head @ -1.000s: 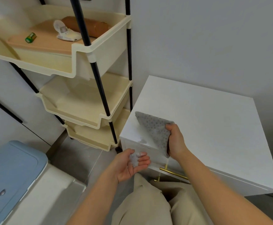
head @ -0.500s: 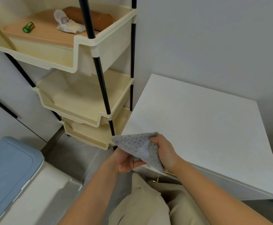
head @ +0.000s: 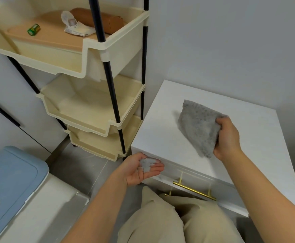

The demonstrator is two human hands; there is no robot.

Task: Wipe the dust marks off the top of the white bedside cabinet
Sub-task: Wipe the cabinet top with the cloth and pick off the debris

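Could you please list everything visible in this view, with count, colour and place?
bedside cabinet: 1, white, right of centre against the wall
drawer handle: 1 fully seen, gold, cabinet front
cloth: 1, grey speckled, over the cabinet top
dust clump: 1, pale grey, in the cupped palm
shelf rack: 1, cream trays on black poles, three tiers, left of the cabinet
battery: 1, green, top tray
pouch: 1, brown, top tray
wrapper: 1, white, top tray
bin: 1, white with blue lid, lower left
trousers: beige, bottom centre
left hand: cupped at the cabinet's front corner
right hand: gripping the cloth
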